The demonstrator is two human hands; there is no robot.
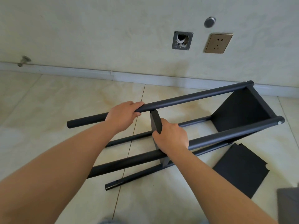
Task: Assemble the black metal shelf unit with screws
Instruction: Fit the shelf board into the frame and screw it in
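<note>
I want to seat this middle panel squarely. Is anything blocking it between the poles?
Nothing visible blocks the middle panel; the right hand already holds it between the upper pole and near pole. Its lower edge is hidden.

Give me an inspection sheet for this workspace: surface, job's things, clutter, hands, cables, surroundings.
Surface: tiled floor, pale, with stains near the wall.
Job's things: black frame lying on its side, four poles; end panel fixed at the far end; middle panel standing between the poles; spare panel flat on the floor at right.
Clutter: grey object at the right edge, cut off, cannot identify.
Hands: left hand grips the upper pole; right hand holds the middle panel.
Cables: white conduit inside the open wall box.
Surroundings: wall socket, round cap, baseboard, doorstop.
</note>
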